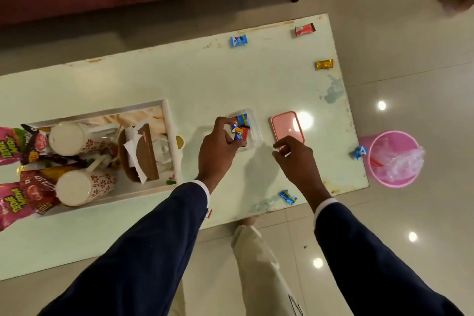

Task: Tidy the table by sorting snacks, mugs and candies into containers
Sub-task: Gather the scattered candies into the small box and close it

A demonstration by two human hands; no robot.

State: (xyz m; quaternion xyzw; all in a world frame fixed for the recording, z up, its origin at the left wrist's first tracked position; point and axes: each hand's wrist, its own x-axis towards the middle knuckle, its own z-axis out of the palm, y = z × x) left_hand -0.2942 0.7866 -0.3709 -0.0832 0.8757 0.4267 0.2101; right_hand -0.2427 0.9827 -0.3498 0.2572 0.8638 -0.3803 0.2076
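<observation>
Reaching forward: dark sleeves (143, 246). Left hand (218, 146) pinching blue wrapped candy (238, 134) over clear container (254, 133) on table (179, 79). Right hand (292, 154) hovering loosely curled, gripping nothing, beside pink lid (286, 126). Likely light, crinkly, slippery; gripping mid-body. Long axis running roughly upright, slightly tilted.

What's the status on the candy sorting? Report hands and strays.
Left hand holding candies over clear container. Right hand empty, open. Five candies still loose on table. Pink lid off.
</observation>
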